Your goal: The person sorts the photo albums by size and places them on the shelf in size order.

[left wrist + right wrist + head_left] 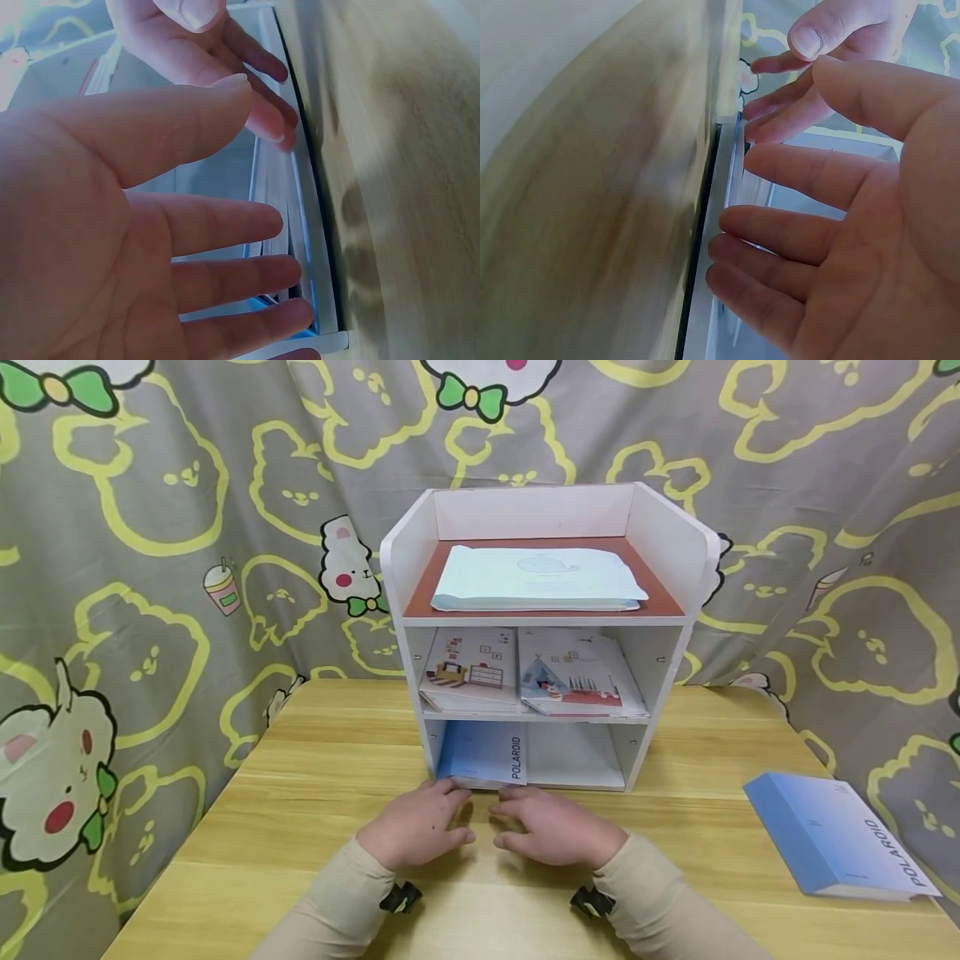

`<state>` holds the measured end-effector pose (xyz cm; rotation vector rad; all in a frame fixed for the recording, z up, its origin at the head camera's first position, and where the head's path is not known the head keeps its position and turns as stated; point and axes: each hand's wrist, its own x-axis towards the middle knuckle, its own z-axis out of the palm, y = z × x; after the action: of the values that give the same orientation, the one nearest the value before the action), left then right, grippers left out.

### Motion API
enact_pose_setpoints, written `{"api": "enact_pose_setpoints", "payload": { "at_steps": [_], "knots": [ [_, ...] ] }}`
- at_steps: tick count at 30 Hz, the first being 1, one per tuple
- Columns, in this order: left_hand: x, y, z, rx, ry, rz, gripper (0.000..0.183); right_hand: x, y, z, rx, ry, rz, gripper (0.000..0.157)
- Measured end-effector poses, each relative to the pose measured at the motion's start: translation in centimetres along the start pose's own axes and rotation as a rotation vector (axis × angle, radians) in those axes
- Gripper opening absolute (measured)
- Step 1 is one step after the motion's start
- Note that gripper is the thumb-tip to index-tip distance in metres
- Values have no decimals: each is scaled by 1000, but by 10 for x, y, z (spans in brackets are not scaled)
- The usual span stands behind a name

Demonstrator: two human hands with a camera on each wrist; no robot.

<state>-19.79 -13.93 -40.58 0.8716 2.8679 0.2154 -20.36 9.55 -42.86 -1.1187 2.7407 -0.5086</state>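
A blue photo album (480, 750) marked POLAROID lies flat in the left half of the small white shelf's bottom compartment. Its page edges (274, 199) face out in the left wrist view. My left hand (420, 824) has its fingers straight, with the tips at the album's front left edge. Fingers also extended, my right hand (558, 827) has its tips by the album's front right corner and the shelf's lower lip. Neither hand grips anything; whether every fingertip touches is hard to tell.
The white shelf unit (651, 693) stands on a wooden table (337, 752). Its middle level holds two illustrated books (480, 664), and a pale wrapped pack (532, 578) lies on top. Another blue POLAROID album (840, 835) lies at the right. A patterned curtain (247, 485) hangs behind.
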Motion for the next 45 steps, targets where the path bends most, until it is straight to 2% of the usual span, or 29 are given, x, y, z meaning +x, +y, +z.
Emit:
{"api": "enact_pose_setpoints", "payload": {
  "at_steps": [30, 45],
  "knots": [
    [6, -9, 10, -17, 13, 14, 69, 4, 6, 5, -10, 29, 0, 51],
    [5, -8, 8, -40, 8, 10, 68, 4, 6, 5, -1, 40, -6, 50]
  ]
}}
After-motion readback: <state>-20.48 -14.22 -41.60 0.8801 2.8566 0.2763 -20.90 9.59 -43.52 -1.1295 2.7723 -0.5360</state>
